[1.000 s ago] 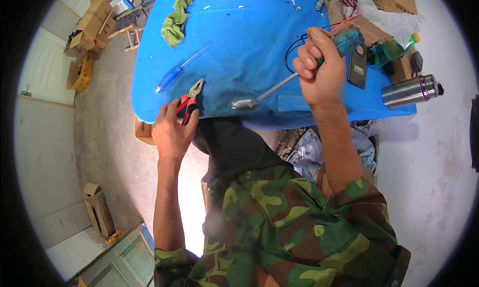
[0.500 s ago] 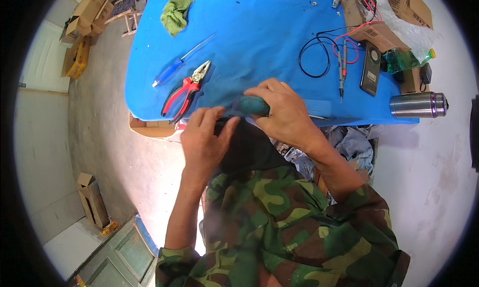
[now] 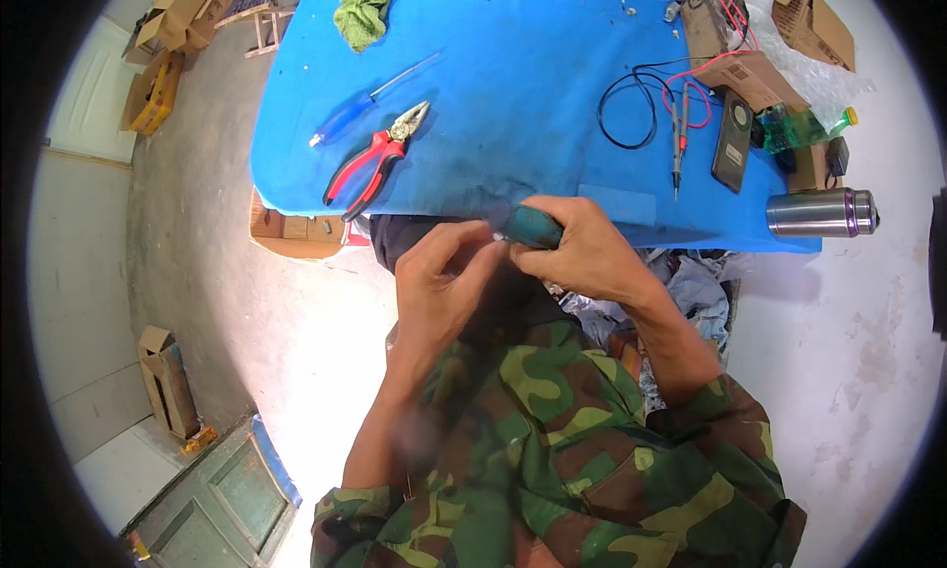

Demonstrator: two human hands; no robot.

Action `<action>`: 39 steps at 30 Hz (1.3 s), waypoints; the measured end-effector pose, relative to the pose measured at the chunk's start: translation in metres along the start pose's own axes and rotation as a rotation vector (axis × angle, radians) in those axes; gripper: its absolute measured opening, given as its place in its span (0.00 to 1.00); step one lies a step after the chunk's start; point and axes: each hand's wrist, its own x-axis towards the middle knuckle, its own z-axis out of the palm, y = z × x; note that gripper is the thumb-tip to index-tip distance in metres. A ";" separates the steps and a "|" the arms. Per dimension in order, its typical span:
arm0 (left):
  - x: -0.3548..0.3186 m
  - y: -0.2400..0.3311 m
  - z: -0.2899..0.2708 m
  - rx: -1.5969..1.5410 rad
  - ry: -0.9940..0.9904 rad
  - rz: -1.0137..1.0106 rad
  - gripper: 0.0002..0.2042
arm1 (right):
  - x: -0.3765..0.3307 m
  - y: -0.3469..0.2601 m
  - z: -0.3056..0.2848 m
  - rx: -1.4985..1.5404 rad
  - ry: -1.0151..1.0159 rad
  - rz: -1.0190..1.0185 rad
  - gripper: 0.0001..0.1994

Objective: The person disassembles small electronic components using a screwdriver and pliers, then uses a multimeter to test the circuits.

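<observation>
My right hand (image 3: 582,252) is closed around a teal-handled tool (image 3: 531,227), held just below the near edge of the blue table (image 3: 513,84). Fingertips of my left hand (image 3: 444,277) meet at the handle's left end, where something small and pale shows; what it is stays too blurred to tell. The tool's shaft is hidden. Red-handled pliers (image 3: 375,158) lie on the table left of my hands, with a blue-handled screwdriver (image 3: 370,102) beyond them.
A dark multimeter (image 3: 732,140) with black and red leads (image 3: 651,104) lies at the right, beside a steel flask (image 3: 821,213), a green bottle (image 3: 804,127) and cardboard boxes (image 3: 750,70). A green cloth (image 3: 363,7) sits at the far edge. More boxes stand on the floor at left.
My right hand came back from the leads with the teal-handled tool to the table's near edge. My left hand let go of the red pliers and joined it at the handle.
</observation>
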 end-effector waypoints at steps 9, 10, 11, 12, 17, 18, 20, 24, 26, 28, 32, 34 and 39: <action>-0.030 0.030 0.006 -0.052 0.088 -0.083 0.06 | -0.026 0.017 0.027 0.083 0.167 -0.219 0.10; -0.034 0.029 0.008 -0.046 0.109 -0.072 0.06 | -0.029 0.016 0.032 0.118 0.183 -0.230 0.10; -0.038 0.026 0.010 -0.040 0.129 -0.060 0.06 | -0.031 0.016 0.037 0.153 0.199 -0.242 0.10; -0.041 0.025 0.012 -0.035 0.148 -0.048 0.06 | -0.033 0.016 0.040 0.187 0.215 -0.252 0.10; -0.045 0.039 0.012 -0.316 0.128 -0.251 0.08 | -0.039 0.013 0.045 0.360 0.147 -0.245 0.05; -0.045 0.042 0.011 -0.399 0.122 -0.278 0.08 | -0.041 0.010 0.044 0.448 0.108 -0.231 0.04; -0.046 0.041 0.009 -0.462 0.112 -0.313 0.09 | -0.045 0.004 0.042 0.474 0.060 -0.244 0.02; -0.048 0.040 0.007 -0.532 0.107 -0.337 0.10 | -0.047 0.006 0.039 0.468 0.006 -0.270 0.02; -0.048 0.040 0.007 -0.581 0.105 -0.360 0.10 | -0.047 0.006 0.039 0.464 0.029 -0.274 0.02; -0.048 0.039 0.006 -0.618 0.101 -0.366 0.11 | -0.047 0.007 0.040 0.465 0.036 -0.278 0.02; -0.049 0.034 0.007 -0.631 0.099 -0.369 0.11 | -0.045 0.008 0.040 0.501 0.028 -0.280 0.02; -0.049 0.036 0.011 -0.592 0.132 -0.376 0.11 | -0.045 0.009 0.040 0.489 0.034 -0.282 0.02; -0.048 0.036 0.022 -0.270 0.172 -0.274 0.12 | -0.041 0.021 0.043 0.069 0.245 -0.456 0.06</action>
